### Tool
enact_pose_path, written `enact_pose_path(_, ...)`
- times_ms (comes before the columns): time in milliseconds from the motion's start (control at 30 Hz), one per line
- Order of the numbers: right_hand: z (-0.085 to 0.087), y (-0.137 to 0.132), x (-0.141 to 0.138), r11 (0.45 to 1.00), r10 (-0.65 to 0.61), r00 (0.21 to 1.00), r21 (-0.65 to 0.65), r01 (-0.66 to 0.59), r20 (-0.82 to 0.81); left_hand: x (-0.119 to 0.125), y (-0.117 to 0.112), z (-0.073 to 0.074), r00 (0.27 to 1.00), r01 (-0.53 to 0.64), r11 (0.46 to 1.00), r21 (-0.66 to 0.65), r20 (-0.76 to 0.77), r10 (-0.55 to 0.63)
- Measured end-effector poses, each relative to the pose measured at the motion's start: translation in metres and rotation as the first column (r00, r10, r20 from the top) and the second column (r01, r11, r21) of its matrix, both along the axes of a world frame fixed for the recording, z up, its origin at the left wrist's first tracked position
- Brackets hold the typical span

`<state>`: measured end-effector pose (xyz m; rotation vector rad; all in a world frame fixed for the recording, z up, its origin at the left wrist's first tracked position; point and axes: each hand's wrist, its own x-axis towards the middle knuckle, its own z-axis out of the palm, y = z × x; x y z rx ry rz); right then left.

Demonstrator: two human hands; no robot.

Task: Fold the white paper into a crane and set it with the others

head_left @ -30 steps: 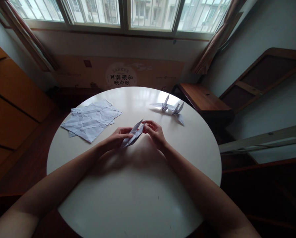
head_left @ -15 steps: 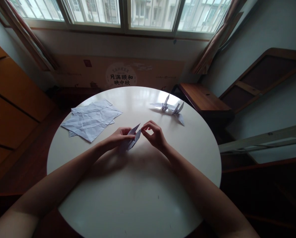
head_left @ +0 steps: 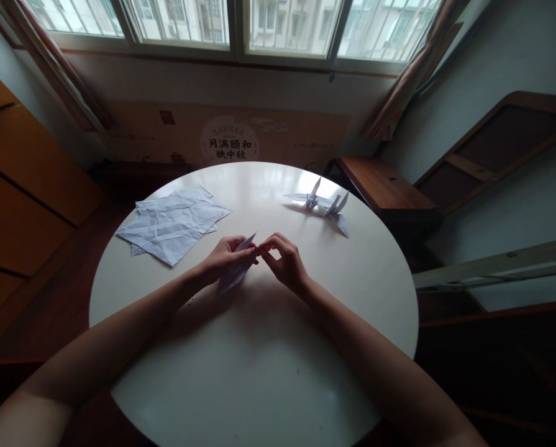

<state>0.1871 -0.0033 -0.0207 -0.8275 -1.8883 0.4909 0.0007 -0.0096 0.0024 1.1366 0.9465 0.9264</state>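
Observation:
A partly folded paper crane [head_left: 235, 275] of pale paper is held above the table, its pointed tip angled up and away from me. My left hand [head_left: 226, 256] pinches its body, thumb on top. With thumb and forefinger pressed together, my right hand [head_left: 282, 259] grips a small point of the same paper, close to the left fingertips; the fingers cover most of that point. Two finished-looking paper cranes [head_left: 336, 208] stand at the far right of the table. Creased paper sheets [head_left: 173, 225] lie in an overlapping pile at the far left.
Everything rests on a round white table [head_left: 259, 372]. Beyond its right edge stands a low wooden stool or bench [head_left: 384, 183]. A long printed cardboard panel [head_left: 296, 139] is under the window, and wooden cabinets [head_left: 21, 205] are at left.
My right hand has moved slightly left and closer to my left hand. The folded paper has turned, so its lower point now shows below my left hand. The view has shifted slightly.

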Motion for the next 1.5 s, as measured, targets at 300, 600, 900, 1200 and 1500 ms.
enact_pose_path(300, -0.002, 0.002, -0.005, 0.984, 0.053, 0.983, -0.160, -0.082, -0.178, 0.000, 0.002, 0.003, 0.995, -0.060, 0.997, 0.045, -0.071, 0.064)
enact_pose_path(600, -0.003, 0.004, -0.011, 0.865, 0.068, 0.901, -0.425, -0.267, -0.428, -0.003, 0.003, -0.007, 0.986, -0.116, 0.984, 0.137, -0.106, 0.131)
enact_pose_path(900, -0.002, 0.002, -0.009, 0.912, 0.113, 0.947, -0.347, -0.219, -0.301, -0.010, 0.008, -0.007, 0.988, -0.009, 0.992, 0.125, -0.155, 0.029)
enact_pose_path(1200, -0.002, 0.001, -0.012, 0.884, 0.099, 0.928, -0.396, -0.248, -0.360, -0.009, 0.007, -0.005, 0.988, -0.119, 0.975, 0.187, -0.079, 0.136)
enact_pose_path(1500, -0.004, -0.003, -0.012, 0.723, 0.305, 0.886, -0.520, -0.454, -0.348, -0.003, 0.008, -0.002, 0.937, -0.334, 0.898, 0.285, 0.201, 0.285)
